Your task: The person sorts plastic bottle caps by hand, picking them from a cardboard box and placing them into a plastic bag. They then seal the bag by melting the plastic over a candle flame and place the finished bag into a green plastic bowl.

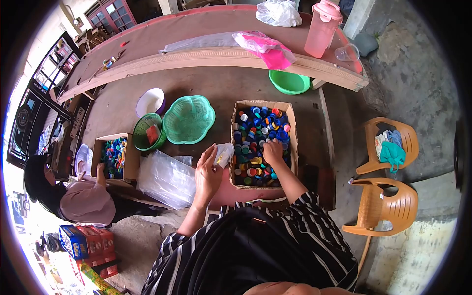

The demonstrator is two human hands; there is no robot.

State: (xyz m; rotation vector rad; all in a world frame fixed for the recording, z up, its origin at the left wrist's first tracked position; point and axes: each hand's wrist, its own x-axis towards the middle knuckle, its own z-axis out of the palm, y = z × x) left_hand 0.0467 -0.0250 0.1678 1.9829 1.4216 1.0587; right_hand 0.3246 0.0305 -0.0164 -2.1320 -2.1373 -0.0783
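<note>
A person in a striped top sorts through bottle caps (pixel 255 160) at a brown surface (pixel 221 86), right hand (pixel 274 151) lowered into a large open cardboard box (pixel 293 135). The caps, in blue, red, white, green and yellow, lie under and around the right grip, just beside the fingertips; whether those fingers are closed on one cannot be told from this angle. The left hand (pixel 208 173), raised just outside the box's left wall, has its grip pinched on a clear plastic bag (pixel 225 153), with something small and yellow showing in it. The bag hangs between the left hand and the box. Flat clear plastic sheets (pixel 167 181) lie left of that hand; beyond them sit a pale green basket (pixel 189 120), a darker green basket (pixel 149 139) and a white bowl (pixel 150 102). At far left, a co-worker (pixel 88 200) reaches to a smaller box (pixel 132 164) of caps.
</note>
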